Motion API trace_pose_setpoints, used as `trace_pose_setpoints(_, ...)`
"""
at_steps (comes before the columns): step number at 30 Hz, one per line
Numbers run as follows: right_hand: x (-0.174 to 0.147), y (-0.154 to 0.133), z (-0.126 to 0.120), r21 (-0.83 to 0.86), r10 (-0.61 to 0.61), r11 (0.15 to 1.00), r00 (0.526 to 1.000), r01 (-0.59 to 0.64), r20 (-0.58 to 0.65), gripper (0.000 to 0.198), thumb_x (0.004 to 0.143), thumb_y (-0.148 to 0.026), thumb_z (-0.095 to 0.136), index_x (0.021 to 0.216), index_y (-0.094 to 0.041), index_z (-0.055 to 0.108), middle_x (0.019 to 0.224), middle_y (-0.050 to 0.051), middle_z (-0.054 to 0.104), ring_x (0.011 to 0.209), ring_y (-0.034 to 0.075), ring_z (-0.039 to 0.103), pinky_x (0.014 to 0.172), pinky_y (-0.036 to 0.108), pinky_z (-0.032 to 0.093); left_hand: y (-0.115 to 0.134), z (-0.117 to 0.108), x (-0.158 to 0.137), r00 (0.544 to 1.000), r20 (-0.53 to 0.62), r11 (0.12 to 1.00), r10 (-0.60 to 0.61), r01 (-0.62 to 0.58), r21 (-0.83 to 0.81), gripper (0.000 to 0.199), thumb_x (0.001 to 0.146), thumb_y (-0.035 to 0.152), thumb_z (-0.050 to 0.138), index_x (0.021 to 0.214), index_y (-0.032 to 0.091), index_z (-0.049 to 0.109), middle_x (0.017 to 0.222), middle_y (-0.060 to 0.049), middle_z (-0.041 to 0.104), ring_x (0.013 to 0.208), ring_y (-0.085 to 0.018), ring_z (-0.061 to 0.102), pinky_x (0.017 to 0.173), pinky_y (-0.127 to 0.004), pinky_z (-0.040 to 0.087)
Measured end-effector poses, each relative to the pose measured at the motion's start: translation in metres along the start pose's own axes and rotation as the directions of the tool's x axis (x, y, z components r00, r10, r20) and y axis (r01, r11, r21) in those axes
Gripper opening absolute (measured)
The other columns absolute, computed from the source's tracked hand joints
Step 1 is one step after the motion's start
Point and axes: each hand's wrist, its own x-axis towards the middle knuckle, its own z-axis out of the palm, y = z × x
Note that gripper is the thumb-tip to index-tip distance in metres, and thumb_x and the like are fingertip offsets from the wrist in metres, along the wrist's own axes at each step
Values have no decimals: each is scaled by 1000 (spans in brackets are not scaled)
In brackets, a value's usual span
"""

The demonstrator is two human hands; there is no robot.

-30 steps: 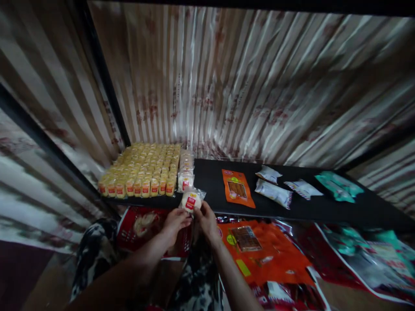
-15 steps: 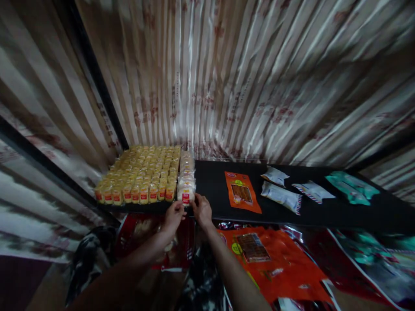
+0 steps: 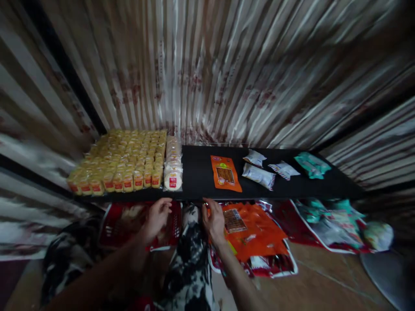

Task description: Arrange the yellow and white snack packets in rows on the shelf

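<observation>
Where shelf (image 3: 201, 172) ends, both hands (image 3: 158, 216) empty.

One head camera is looking forward and down, close above both hands (image 3: 186, 218), facing the shelf (image 3: 201, 172) beyond.

Left grip (image 3: 157, 217) and right grip (image 3: 214, 220) empty, fingers loosely curled.
</observation>
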Motion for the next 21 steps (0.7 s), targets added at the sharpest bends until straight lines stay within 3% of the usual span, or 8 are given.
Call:
trace_pose_setpoints(3, -33, 35, -29, -311, 8, 949, 982, 52, 188, 36, 88, -31, 43, 113, -16, 64, 121, 13, 61, 123, 29, 43, 102, 44, 35, -21, -2, -14, 999, 36, 1000, -21, 21, 2, 13, 74, 20, 56, 84, 17, 63, 81, -4, 66, 62, -13, 60, 63, -24, 48)
trace_pose_setpoints(7, -57, 56, -46, -518, 115, 848, 918, 108, 379, 39, 84, -39, 51, 117, -23, 64, 138, 7, 50, 133, 35, 29, 102, 49, 32, -37, -3, -30, 996, 49, 993, -77, 72, 89, 11, 69, 15, 56, 77, 18, 64, 78, -4, 67, 65, -15, 61, 66, -25, 48)
trace_pose_setpoints(10, -57, 57, -48, -630, 211, 773, 906, 75, 367, 40, 85, -35, 49, 122, -25, 61, 140, 6, 47, 133, 37, 29, 100, 50, 33, -44, -9, -38, 996, 44, 978, -73, 63, 199, 14, 71, 16, 54, 78, 19, 65, 81, -4, 68, 68, -16, 62, 70, -27, 47)
trace_pose_setpoints(15, -51, 53, -49, -709, 298, 703, 882, 56, 366, 44, 89, -35, 40, 126, -20, 57, 143, 10, 43, 132, 35, 31, 101, 46, 32, -59, -26, -49, 1000, 5, 939, 10, -11, 345, 19, 76, 16, 49, 83, 18, 66, 91, -6, 70, 89, -19, 62, 84, -27, 45)
trace_pose_setpoints(21, -50, 39, -39, -723, 275, 656, 823, 217, 497, 50, 88, -22, 39, 136, -13, 45, 146, 16, 35, 136, 32, 27, 104, 41, 26, -80, -27, -71, 995, -78, 929, -60, 84, 360, 24, 78, 15, 44, 87, 15, 67, 93, -6, 70, 89, -18, 62, 82, -27, 46)
